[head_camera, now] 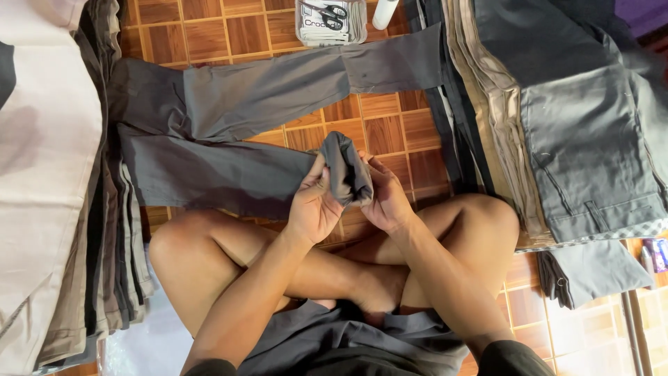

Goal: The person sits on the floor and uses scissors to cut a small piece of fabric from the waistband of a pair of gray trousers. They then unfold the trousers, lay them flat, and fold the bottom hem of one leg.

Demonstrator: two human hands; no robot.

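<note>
Both hands, left (314, 207) and right (385, 202), grip a grey trouser leg (346, 169); a clear rectangular box (330, 21) lies beyond.

Bare arms and legs; dark sleeves.

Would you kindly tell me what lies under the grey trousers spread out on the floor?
Under the grey fabric trousers lies the brown tiled floor. Their waist end runs beneath the stack of folded garments, so that part is hidden.
</note>
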